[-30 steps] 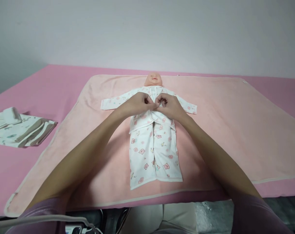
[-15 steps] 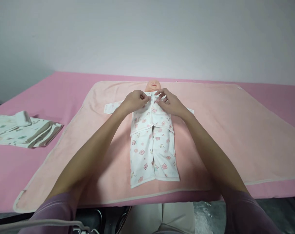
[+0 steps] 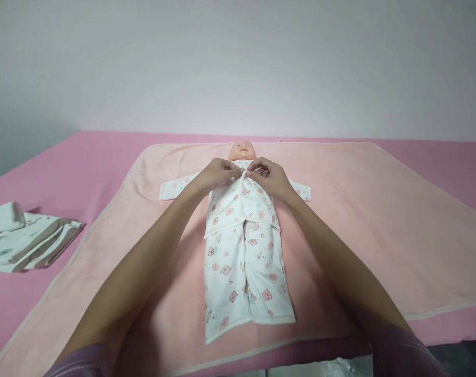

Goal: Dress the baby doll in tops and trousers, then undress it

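A baby doll point(image 3: 242, 150) lies on its back on a peach blanket point(image 3: 351, 225), its head toward the wall. It wears a white printed baby shirt point(image 3: 225, 212) with the sleeves spread sideways, and matching trousers point(image 3: 225, 272). My left hand point(image 3: 221, 174) pinches the shirt's front edge just below the neck. Opposite it, my right hand point(image 3: 268, 177) pinches the other front edge, and the fingertips of both hands almost meet at the middle. The fingers hide the fastening at the collar. Below them the shirt's front edges lie together.
Folded printed cloths point(image 3: 33, 243) with a small white rolled cloth point(image 3: 10, 215) on top lie at the left on the pink table cover point(image 3: 100, 157). A pale wall point(image 3: 238, 68) stands behind the table.
Both hands have come closer together at the collar, bringing the two shirt edges to the middle. The whole scene sits lower in view as the head camera has shifted.
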A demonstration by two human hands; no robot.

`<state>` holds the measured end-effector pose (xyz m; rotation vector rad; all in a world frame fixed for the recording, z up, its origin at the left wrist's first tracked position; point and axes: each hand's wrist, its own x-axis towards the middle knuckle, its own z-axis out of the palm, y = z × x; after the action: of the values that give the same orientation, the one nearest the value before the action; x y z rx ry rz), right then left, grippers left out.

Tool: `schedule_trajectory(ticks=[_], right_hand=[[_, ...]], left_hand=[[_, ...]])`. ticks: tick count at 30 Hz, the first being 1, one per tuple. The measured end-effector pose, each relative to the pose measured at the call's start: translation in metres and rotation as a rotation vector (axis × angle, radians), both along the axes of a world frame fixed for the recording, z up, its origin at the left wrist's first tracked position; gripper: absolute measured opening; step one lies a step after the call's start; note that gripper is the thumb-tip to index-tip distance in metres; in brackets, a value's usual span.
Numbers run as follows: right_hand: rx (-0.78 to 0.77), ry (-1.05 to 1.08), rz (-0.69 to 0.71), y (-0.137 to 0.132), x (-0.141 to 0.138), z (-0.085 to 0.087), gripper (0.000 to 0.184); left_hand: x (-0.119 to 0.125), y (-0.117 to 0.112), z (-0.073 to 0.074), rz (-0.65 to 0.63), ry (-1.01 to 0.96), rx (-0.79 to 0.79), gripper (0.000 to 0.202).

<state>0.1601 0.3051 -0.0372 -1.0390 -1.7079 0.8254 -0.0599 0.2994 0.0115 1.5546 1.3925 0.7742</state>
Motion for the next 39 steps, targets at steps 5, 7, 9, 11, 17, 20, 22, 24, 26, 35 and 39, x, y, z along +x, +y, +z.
schedule_trajectory(ticks=[5,7,9,11,17,20,22,24,26,35,39], right_hand=[[-0.127,0.137,0.041,0.006,0.005,-0.010,0.033],[-0.155,0.122,-0.006,0.004,0.003,-0.009,0.029],[-0.129,0.060,-0.060,0.000,0.000,-0.005,0.022],[-0.074,-0.002,-0.086,-0.004,-0.004,-0.001,0.015],[-0.110,-0.021,-0.061,-0.008,-0.005,0.001,0.018],[-0.122,0.019,-0.041,-0.003,-0.004,-0.002,0.020],[-0.116,0.035,-0.047,-0.001,-0.004,-0.004,0.022],[-0.099,0.038,-0.065,0.000,-0.004,-0.005,0.025],[-0.085,0.048,-0.075,0.001,-0.005,-0.006,0.027],[-0.071,0.052,-0.086,-0.004,-0.012,-0.007,0.027],[-0.070,0.060,-0.062,0.000,-0.010,-0.009,0.033]], left_hand=[[-0.002,0.002,-0.007,-0.117,0.042,0.062,0.042],[-0.003,0.004,-0.010,-0.127,0.055,0.070,0.037],[-0.004,0.006,-0.011,-0.120,0.068,0.079,0.031],[-0.004,0.006,-0.012,-0.109,0.081,0.085,0.025],[-0.005,0.004,-0.011,-0.105,0.051,0.022,0.022],[-0.002,0.000,-0.006,-0.048,0.029,-0.012,0.022],[0.002,-0.003,-0.004,-0.001,0.037,-0.022,0.020],[0.004,-0.005,-0.003,0.032,0.033,-0.030,0.018],[0.006,-0.005,-0.005,0.048,-0.003,-0.033,0.017],[0.004,0.005,-0.021,-0.006,-0.152,-0.019,0.026],[0.002,0.009,-0.025,-0.041,-0.146,0.003,0.029]])
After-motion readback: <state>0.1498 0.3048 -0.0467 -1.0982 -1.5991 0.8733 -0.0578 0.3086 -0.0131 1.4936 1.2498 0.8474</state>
